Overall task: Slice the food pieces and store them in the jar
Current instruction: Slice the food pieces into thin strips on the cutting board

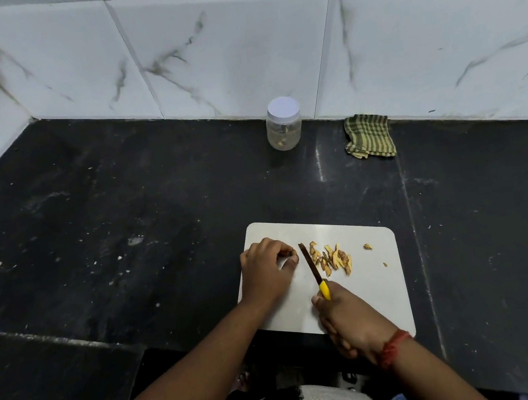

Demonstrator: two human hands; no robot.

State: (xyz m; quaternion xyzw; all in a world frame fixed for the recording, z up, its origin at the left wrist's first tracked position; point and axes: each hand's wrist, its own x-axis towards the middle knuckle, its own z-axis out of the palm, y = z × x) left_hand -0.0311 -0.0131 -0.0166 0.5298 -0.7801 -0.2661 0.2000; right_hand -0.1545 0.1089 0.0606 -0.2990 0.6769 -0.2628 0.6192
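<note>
A white cutting board [373, 289] lies on the black counter near me. My left hand [265, 269] pinches a small brown food piece [291, 256] against the board's left part. My right hand [346, 316] grips the yellow handle of a knife [314, 271], whose dark blade points away from me and stands just right of that piece. A pile of yellowish slices [330, 258] lies right of the blade, with two stray bits [368, 247] further right. A clear plastic jar [283, 124] with a white lid stands closed at the back by the wall.
A green checked cloth [369, 136] lies folded to the right of the jar against the tiled wall [224, 47]. The black counter [127, 214] has white specks and stains on its left side. Its front edge runs just below the board.
</note>
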